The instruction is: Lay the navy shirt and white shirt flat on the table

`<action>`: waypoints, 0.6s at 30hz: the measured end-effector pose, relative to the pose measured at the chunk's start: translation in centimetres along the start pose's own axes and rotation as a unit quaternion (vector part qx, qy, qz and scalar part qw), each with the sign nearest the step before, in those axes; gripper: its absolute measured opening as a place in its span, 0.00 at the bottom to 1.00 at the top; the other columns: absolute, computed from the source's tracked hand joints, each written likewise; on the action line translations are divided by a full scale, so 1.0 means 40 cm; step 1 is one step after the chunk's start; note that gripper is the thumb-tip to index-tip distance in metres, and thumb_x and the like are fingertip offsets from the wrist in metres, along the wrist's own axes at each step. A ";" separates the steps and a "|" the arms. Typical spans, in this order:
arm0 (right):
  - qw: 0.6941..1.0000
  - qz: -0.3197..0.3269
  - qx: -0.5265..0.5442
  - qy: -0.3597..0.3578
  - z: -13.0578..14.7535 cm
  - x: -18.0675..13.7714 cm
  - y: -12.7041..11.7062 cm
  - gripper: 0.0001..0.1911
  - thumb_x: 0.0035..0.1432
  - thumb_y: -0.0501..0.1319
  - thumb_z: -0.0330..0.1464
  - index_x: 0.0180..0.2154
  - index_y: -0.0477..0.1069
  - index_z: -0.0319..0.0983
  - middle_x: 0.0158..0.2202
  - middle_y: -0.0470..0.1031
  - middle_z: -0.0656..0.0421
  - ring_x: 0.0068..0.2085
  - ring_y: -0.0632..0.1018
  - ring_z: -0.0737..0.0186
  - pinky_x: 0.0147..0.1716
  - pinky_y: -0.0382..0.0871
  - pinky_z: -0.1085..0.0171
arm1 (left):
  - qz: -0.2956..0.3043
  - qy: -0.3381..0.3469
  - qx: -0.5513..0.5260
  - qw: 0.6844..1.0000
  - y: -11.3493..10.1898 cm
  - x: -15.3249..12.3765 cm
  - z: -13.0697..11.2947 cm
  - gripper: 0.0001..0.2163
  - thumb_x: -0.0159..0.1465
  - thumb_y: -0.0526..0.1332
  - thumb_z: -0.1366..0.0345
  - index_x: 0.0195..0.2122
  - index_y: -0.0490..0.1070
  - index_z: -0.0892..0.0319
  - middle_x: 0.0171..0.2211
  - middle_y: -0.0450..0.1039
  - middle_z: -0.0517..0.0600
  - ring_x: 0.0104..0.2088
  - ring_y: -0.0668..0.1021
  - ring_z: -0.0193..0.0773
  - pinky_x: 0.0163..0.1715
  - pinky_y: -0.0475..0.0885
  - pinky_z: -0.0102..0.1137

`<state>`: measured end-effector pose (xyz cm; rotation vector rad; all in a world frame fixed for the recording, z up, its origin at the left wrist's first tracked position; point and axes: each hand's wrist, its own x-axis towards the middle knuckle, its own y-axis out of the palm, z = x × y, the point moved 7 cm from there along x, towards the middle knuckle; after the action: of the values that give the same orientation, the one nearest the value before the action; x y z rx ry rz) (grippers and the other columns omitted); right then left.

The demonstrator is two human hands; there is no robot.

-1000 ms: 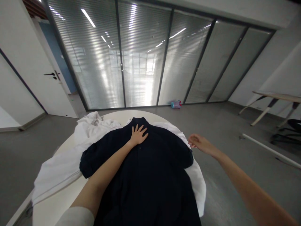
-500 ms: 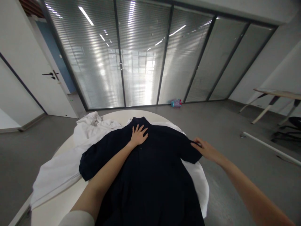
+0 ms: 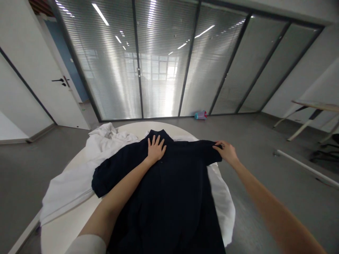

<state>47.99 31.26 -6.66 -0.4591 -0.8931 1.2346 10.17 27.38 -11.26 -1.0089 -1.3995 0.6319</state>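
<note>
Bare forearms, a white sleeve (short, at the upper arm) on the left (image 3: 84, 245)

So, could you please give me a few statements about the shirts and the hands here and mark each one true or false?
1. The left hand lies flat on the dark navy shirt just below its collar. True.
2. The right hand rests on the floor. False: it grips the navy shirt's sleeve end.
3. The navy shirt lies on top of white garments. True.
4. The round table is black. False: it is white.
</note>
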 end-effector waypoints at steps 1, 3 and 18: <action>0.999 0.021 -0.030 0.013 -0.012 -0.010 0.023 0.13 0.54 0.62 0.45 0.29 0.72 0.42 0.39 0.81 0.52 0.41 0.80 0.52 0.43 0.73 0.55 | 0.000 0.010 0.002 1.000 -0.013 -0.006 -0.005 0.23 0.72 0.50 0.55 0.64 0.67 0.57 0.69 0.57 0.58 0.70 0.54 0.59 0.67 0.44 0.60; 0.996 0.053 -0.061 0.025 -0.027 -0.037 0.059 0.13 0.55 0.62 0.45 0.29 0.74 0.42 0.32 0.80 0.54 0.36 0.80 0.53 0.40 0.73 0.56 | 0.010 0.040 0.001 0.999 -0.052 -0.025 -0.020 0.21 0.72 0.52 0.57 0.62 0.69 0.58 0.68 0.59 0.58 0.69 0.56 0.58 0.67 0.48 0.57; 0.924 0.382 0.031 -0.001 0.082 -0.646 -0.033 0.32 0.60 0.49 0.60 0.25 0.73 0.42 0.22 0.73 0.56 0.24 0.73 0.59 0.26 0.64 0.62 | 0.367 -0.232 -0.245 0.867 -0.509 -0.681 0.076 0.29 0.65 0.51 0.39 0.22 0.73 0.58 0.17 0.70 0.48 0.18 0.72 0.37 0.25 0.65 0.30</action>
<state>44.54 6.05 -12.33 -0.7981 -0.6823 1.9655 0.01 -5.02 -7.59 -1.9405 -1.6184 1.1665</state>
